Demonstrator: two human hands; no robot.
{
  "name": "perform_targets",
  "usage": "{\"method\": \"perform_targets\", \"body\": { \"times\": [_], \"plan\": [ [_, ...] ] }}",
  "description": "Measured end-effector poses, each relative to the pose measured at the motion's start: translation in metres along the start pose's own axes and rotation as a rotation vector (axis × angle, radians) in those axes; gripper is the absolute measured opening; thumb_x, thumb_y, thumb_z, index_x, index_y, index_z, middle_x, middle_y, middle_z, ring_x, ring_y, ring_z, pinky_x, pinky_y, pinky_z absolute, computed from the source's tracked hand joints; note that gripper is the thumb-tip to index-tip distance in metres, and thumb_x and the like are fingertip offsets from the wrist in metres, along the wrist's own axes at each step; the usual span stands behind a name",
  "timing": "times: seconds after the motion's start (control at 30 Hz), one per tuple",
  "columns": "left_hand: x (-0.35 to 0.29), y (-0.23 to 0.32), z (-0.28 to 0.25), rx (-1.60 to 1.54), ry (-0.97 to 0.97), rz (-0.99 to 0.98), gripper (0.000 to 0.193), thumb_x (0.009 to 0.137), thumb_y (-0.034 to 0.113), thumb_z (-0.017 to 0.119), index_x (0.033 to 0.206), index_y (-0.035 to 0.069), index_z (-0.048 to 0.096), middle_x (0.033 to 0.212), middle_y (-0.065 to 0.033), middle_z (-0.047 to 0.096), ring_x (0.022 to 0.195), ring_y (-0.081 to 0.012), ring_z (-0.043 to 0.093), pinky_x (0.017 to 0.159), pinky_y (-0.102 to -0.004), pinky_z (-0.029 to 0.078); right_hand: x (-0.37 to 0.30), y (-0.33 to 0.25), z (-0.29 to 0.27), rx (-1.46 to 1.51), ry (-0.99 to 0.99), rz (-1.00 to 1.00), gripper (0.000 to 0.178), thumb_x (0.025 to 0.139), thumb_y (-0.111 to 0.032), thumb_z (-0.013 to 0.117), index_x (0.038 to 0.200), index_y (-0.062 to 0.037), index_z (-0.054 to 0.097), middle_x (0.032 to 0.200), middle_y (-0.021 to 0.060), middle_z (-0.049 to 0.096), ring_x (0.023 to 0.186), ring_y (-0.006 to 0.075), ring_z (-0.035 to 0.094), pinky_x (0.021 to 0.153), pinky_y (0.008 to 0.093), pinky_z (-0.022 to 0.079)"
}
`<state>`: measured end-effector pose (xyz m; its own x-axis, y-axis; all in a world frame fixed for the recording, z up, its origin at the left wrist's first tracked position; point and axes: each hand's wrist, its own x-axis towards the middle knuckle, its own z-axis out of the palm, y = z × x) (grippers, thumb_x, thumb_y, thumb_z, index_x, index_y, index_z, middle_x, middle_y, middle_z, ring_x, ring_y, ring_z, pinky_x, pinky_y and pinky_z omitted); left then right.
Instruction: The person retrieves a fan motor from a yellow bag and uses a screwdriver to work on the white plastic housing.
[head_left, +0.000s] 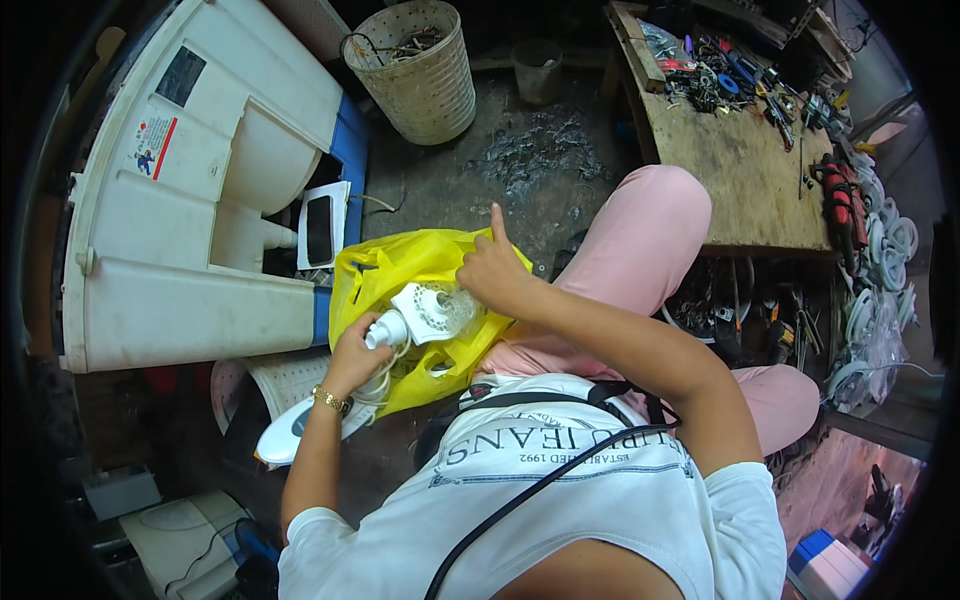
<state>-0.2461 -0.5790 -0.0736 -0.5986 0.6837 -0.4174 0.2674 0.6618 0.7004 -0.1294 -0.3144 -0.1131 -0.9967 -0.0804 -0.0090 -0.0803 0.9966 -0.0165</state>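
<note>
Head view: left hand [354, 356] grips one white cylinder [386, 329] over one bag [362, 277]; right hand [496, 272], one finger out, grip unclear!

The device [425, 310] is white, with a smooth, stubby cylinder at one end and a wider, angular body pierced with many small openings. It lies slantwise over the bag [375, 269], its cylinder toward the lower left in the left hand [352, 360], its pierced body toward the upper right. How deep it sits in the bag cannot be told. A white cord [379, 384] hangs in loose loops beside the cylinder, along the bag's lower left side. The bag is bright yellow, thin, creased and spread wide around the device.
</note>
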Motion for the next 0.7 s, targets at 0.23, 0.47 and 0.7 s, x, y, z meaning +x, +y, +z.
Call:
{"method": "perform_targets", "body": {
  "times": [0.23, 0.47, 0.7],
  "plan": [
    [-0.012, -0.06, -0.033, -0.198, 0.022, -0.048, 0.05, 0.066, 0.005, 0.065, 0.115, -0.002, 0.059, 0.089, -0.0048, 0.064, 0.077, -0.0121, 0.059, 0.071, -0.0262, 0.049, -0.002, 0.04, -0.026, 0.083, 0.032, 0.188, 0.02, 0.085, -0.014, 0.054, 0.087, -0.0118, 0.074, 0.078, 0.0086, 0.071, 0.083, 0.0285, 0.068, 0.106, 0.0755, 0.012],
    [-0.012, -0.05, -0.034, -0.405, -0.067, -0.114, 0.052, 0.064, 0.005, 0.065, 0.115, -0.003, 0.059, 0.09, -0.0026, 0.064, 0.071, -0.0099, 0.059, 0.065, -0.0232, 0.049, 0.006, 0.024, -0.046, 0.531, 0.436, 0.176, 0.021, 0.086, -0.022, 0.05, 0.096, -0.0111, 0.065, 0.08, 0.0092, 0.068, 0.078, 0.0316, 0.067, 0.098, 0.0715, 0.026],
    [-0.003, -0.071, -0.019, -0.271, 0.063, -0.103, 0.048, 0.064, 0.005, 0.064, 0.112, 0.0, 0.061, 0.091, -0.003, 0.064, 0.075, -0.0109, 0.057, 0.069, -0.0258, 0.047, -0.007, 0.041, -0.063, 0.988, 0.682, 0.259, 0.014, 0.082, -0.017, 0.054, 0.088, -0.0053, 0.057, 0.087, 0.013, 0.061, 0.085, 0.0319, 0.06, 0.076, 0.0447, 0.047]
  ]
}}
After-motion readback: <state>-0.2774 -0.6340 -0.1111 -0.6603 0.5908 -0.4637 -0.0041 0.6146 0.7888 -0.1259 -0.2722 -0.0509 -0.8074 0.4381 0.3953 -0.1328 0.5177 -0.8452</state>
